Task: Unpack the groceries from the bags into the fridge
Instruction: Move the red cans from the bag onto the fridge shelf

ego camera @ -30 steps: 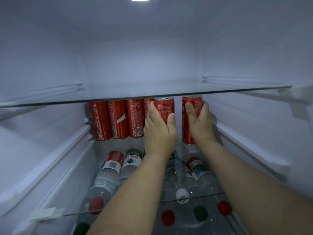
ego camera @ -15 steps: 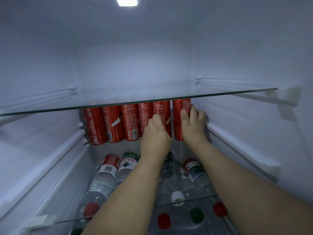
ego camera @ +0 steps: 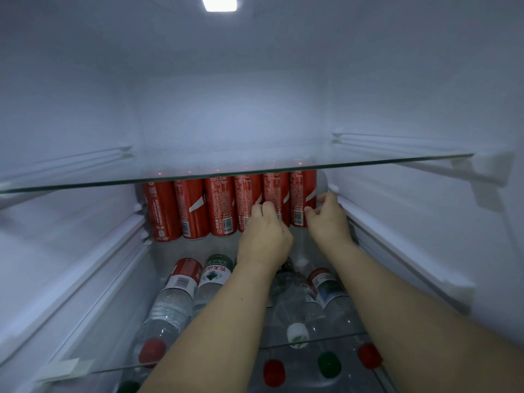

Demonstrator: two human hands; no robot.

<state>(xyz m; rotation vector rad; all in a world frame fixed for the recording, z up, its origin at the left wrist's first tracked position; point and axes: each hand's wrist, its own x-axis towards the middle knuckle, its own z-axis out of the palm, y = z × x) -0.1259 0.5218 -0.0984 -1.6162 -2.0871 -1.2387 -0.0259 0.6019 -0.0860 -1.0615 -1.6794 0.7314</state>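
Both hands at the row of red cans (ego camera: 221, 207) — left hand (ego camera: 263, 236) loosely curled, empty; right hand (ego camera: 326, 219) likewise, fingertips touching

White fridge interior, lit by one square ceiling light (ego camera: 219, 2) at top centre. Back wall (ego camera: 235, 114) and both side walls plain white, bluish cast. Glass shelf (ego camera: 85, 177) spans full width, resting on moulded side rails (ego camera: 397, 139). More rails lower on each side wall. Second glass shelf (ego camera: 175, 251) below it, front edge near the bottom of view.
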